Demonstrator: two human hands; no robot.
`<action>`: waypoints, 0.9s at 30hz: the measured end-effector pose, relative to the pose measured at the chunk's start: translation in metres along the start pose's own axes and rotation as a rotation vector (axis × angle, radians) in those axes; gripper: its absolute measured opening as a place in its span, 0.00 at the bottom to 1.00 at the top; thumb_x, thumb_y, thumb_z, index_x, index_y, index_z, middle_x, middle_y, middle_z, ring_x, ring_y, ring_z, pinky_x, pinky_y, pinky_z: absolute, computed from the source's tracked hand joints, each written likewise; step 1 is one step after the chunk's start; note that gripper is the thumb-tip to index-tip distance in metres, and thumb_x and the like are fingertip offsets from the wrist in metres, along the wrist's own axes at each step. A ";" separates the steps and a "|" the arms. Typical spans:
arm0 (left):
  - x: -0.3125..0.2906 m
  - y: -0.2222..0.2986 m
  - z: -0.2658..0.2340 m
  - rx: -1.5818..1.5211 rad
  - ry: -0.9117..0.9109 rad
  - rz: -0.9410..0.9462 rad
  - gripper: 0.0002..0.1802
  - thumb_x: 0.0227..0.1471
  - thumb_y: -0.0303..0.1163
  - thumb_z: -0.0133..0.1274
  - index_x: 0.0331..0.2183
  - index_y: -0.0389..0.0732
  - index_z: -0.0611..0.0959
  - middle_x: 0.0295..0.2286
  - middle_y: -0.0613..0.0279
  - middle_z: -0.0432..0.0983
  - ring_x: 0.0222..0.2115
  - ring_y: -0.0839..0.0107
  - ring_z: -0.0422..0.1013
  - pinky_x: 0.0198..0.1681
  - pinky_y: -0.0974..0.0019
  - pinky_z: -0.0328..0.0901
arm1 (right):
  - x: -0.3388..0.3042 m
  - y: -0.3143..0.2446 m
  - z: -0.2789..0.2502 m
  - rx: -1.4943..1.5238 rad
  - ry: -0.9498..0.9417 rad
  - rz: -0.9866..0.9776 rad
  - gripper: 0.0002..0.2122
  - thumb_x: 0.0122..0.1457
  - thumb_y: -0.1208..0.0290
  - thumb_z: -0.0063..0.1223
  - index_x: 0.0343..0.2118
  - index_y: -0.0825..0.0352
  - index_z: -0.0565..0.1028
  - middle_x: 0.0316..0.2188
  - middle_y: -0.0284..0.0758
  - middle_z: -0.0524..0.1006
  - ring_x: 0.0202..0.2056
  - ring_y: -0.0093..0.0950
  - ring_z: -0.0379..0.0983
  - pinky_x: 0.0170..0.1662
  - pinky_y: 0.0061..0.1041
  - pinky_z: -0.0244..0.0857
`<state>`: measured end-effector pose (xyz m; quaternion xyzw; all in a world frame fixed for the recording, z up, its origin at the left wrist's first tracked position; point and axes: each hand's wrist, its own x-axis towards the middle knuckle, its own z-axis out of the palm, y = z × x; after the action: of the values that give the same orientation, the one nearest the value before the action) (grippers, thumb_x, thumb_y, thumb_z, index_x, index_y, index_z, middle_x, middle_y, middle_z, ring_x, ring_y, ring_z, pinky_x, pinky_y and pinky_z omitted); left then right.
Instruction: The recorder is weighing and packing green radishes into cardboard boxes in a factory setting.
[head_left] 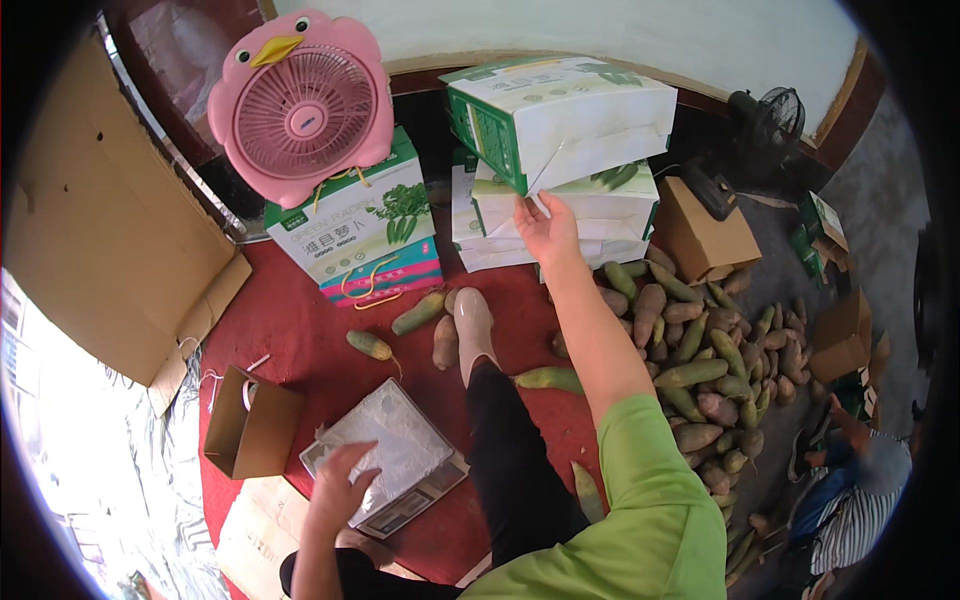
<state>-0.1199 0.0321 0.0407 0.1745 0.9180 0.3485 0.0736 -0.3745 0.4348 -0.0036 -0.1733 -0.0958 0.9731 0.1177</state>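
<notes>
My right hand (pixel 550 232) reaches forward to the stack of boxes, fingers parted and slightly curled at the lower front corner of the top white-and-green carton (pixel 590 120). The fingertips seem to touch that corner; I see no grip around it. That carton sits askew on another white carton (pixel 560 212) of the same kind. My left hand (pixel 342 485) hovers over a scale (pixel 385 440) with a silvery covered top, its fingers apart and nothing in them.
A heap of green and purplish radishes (pixel 700 375) spreads at right. A pink bird-shaped fan (pixel 305 120) tops a green gift box (pixel 350 225). An open brown box (pixel 250 425) stands left of the scale. Another person (pixel 860 490) is at lower right.
</notes>
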 end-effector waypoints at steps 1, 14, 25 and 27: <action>0.019 0.005 -0.006 0.078 0.013 0.086 0.23 0.42 0.25 0.61 0.44 0.38 0.78 0.41 0.48 0.75 0.44 0.50 0.70 0.48 0.56 0.65 | -0.001 -0.003 -0.005 -0.047 0.003 0.014 0.15 0.58 0.74 0.50 0.45 0.74 0.63 0.43 0.45 0.65 0.44 0.40 0.69 0.43 0.33 0.70; 0.339 0.160 0.007 0.023 0.080 0.496 0.40 0.49 0.39 0.57 0.61 0.46 0.60 0.62 0.47 0.48 0.62 0.54 0.50 0.60 0.56 0.53 | -0.001 -0.049 -0.040 -0.341 -0.012 0.037 0.18 0.60 0.63 0.51 0.48 0.66 0.65 0.45 0.41 0.67 0.43 0.34 0.69 0.42 0.35 0.66; 0.344 0.171 0.062 0.028 -0.034 0.465 0.42 0.48 0.40 0.58 0.61 0.45 0.59 0.63 0.49 0.45 0.62 0.52 0.50 0.61 0.57 0.53 | -0.012 -0.059 -0.015 -0.238 -0.025 0.074 0.28 0.63 0.47 0.41 0.57 0.63 0.55 0.57 0.40 0.61 0.56 0.39 0.59 0.52 0.46 0.59; 0.337 0.169 0.068 0.027 0.019 0.520 0.41 0.48 0.37 0.58 0.61 0.44 0.60 0.62 0.49 0.47 0.61 0.51 0.51 0.61 0.57 0.54 | -0.021 -0.055 -0.014 -0.225 -0.031 0.068 0.29 0.63 0.44 0.36 0.59 0.60 0.52 0.59 0.38 0.58 0.57 0.38 0.57 0.52 0.48 0.56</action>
<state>-0.3696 0.3169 0.0978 0.4024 0.8475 0.3448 -0.0295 -0.3392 0.4842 0.0024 -0.1735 -0.2001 0.9622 0.0628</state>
